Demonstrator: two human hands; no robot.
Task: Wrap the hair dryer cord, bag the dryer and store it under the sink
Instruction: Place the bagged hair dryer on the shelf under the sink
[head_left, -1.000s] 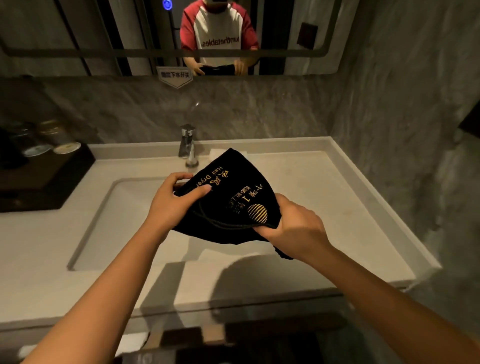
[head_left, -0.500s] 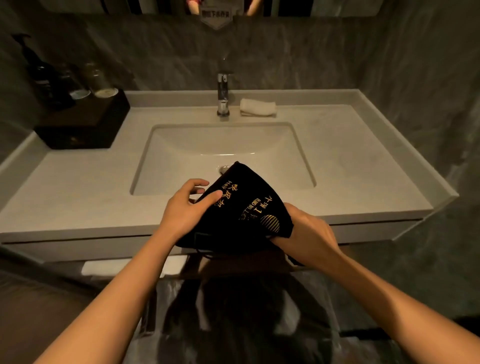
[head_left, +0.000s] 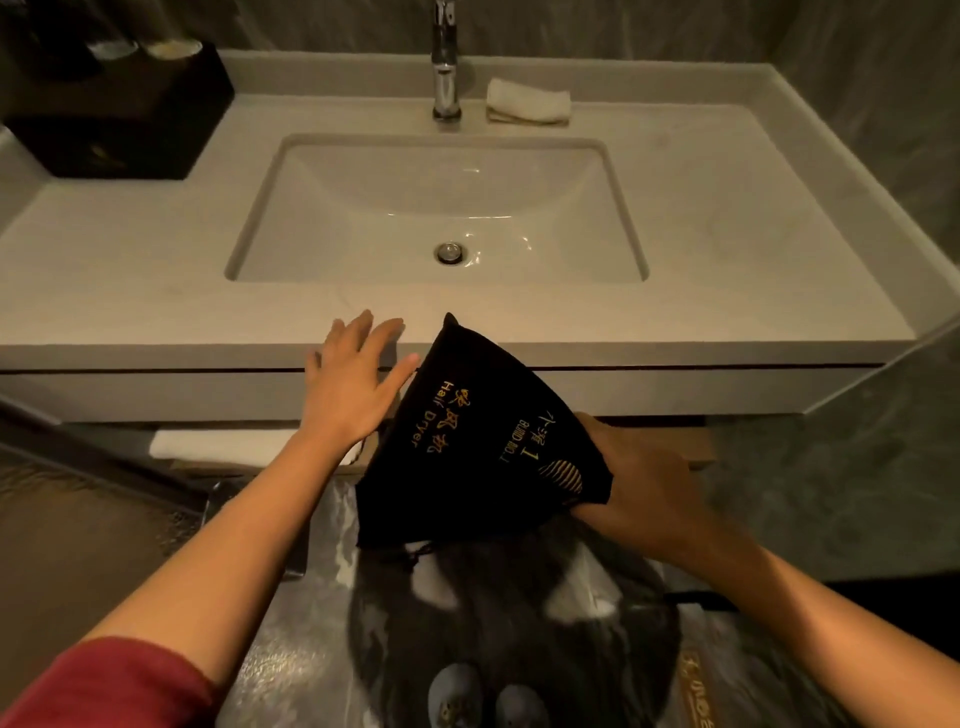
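Note:
A black drawstring hair dryer bag (head_left: 478, 441) with gold lettering hangs in front of the vanity's front edge, below counter height. My right hand (head_left: 636, 480) grips its lower right corner. The dryer itself is hidden inside the cloth. My left hand (head_left: 356, 379) is off the bag, fingers spread, just left of it against the vanity front (head_left: 156, 392). The white sink basin (head_left: 441, 208) lies above, set into the counter.
A chrome faucet (head_left: 447, 67) and a folded white cloth (head_left: 527, 101) sit behind the basin. A black tray box (head_left: 119, 114) with cups stands at the counter's left. White towels (head_left: 218, 444) lie on the shelf under the vanity. A marble wall (head_left: 857, 441) closes the right side.
The bag has come down from over the basin to below the counter edge. My left hand let go of it and opened; the right hand keeps its hold.

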